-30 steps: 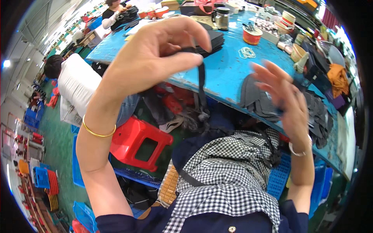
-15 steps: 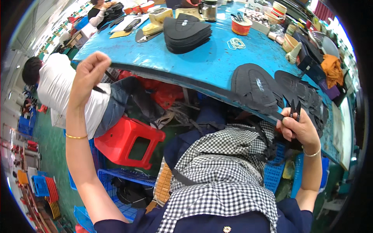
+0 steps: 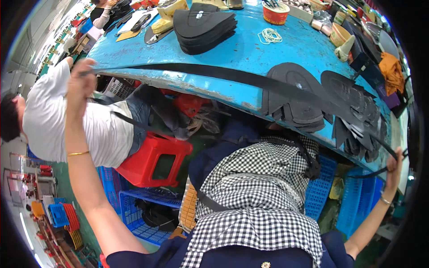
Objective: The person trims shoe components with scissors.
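Observation:
A long black strip [image 3: 232, 77] is stretched between my two hands, over the front of the blue table and across the black pieces there. My left hand [image 3: 81, 82], raised at the far left, is closed on one end, and a short tail hangs below it. At the far right, my right hand [image 3: 393, 169] grips the strip, blurred by motion; whether the small black snips are still in it I cannot make out. Beneath the strip lie a stack of rounded black sheet pieces [image 3: 286, 73] and a looser pile of black cut pieces [image 3: 335, 79].
Another black stack [image 3: 203, 31] sits on the blue table [image 3: 223, 62], near a coil of white cord [image 3: 271, 35] and a red tub [image 3: 275, 14]. A person in a white shirt [image 3: 76, 123] sits close by on the left, beside a red stool [image 3: 154, 161]. Blue crates [image 3: 147, 214] stand below.
My right hand has swung outward to the right, away from the table edge. My left hand has shifted left. The strip between them now spans farther and lies higher across the table.

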Available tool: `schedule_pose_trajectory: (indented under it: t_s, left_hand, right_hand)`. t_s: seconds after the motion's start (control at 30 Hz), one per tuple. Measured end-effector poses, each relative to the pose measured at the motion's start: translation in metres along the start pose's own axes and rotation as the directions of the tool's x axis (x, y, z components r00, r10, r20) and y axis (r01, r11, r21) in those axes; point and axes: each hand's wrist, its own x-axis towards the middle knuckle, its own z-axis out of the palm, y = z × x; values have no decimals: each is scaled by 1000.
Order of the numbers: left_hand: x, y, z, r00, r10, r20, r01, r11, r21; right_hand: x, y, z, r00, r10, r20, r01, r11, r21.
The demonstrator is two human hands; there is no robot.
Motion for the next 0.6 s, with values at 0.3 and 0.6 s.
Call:
schedule_pose_trajectory:
  t_s: [0.3, 0.6]
  left_hand:
    - [61, 77, 0, 977, 88, -193, -153, 922, -356]
    - [39, 69, 98, 746, 355, 564, -633, 641, 433]
  right_hand:
    - [-38, 25, -171, 785, 10, -619, -190, 956, -225]
    - [-62, 54, -169, 863, 243, -443, -500, 297, -813]
